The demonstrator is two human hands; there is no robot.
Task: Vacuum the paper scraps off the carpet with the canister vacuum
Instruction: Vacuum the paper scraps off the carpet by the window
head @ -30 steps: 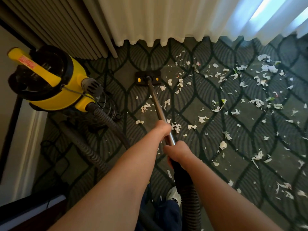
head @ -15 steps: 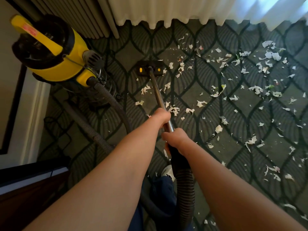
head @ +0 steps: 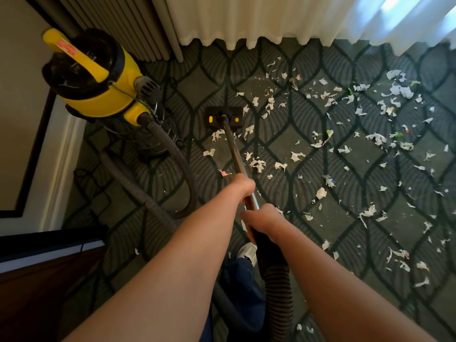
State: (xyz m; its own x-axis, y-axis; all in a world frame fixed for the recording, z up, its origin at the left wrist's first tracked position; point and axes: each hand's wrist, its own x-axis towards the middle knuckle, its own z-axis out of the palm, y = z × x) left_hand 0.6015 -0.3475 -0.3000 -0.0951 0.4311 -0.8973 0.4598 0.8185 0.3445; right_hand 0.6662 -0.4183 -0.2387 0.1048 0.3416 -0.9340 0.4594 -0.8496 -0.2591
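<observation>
Dark grey leaf-patterned carpet (head: pixel 197 90) fills the floor. A white pleated curtain (head: pixel 271 18) hangs along its far edge, well ahead of both hands. The yellow-and-black canister vacuum (head: pixel 98 95) stands upright, forward and left of the left hand. Its ribbed grey hose (head: pixel 176 150) loops on the floor left of the left hand, then runs back under the arms.

The silver metal wand (head: pixel 233 146) slopes forward and down from the hands. The left hand (head: pixel 244 187) is wrapped round the wand, ahead of the right. The right hand (head: pixel 262 218) is clenched on the black handle end (head: pixel 269 250), just behind. The black flat floor nozzle with two yellow buttons (head: pixel 224 116) sits on the carpet straight ahead of the left hand, short of the curtain hem.

White torn paper scraps (head: pixel 257 164) lie beside the wand between nozzle and hands. Many more are spread right of the right hand, thickest far right-forward (head: pixel 397 90) (most of the job looks undone).

Risks, as judged from here:
- A long push could bring the nozzle to the curtain hem, and suction could grab the fabric.
- A reach to the right could tighten the hose loop and tug or tip the canister.
- The bigger strips may be shoved along or bridge the nozzle mouth.
- The scraps lying behind the nozzle are easy to miss.
</observation>
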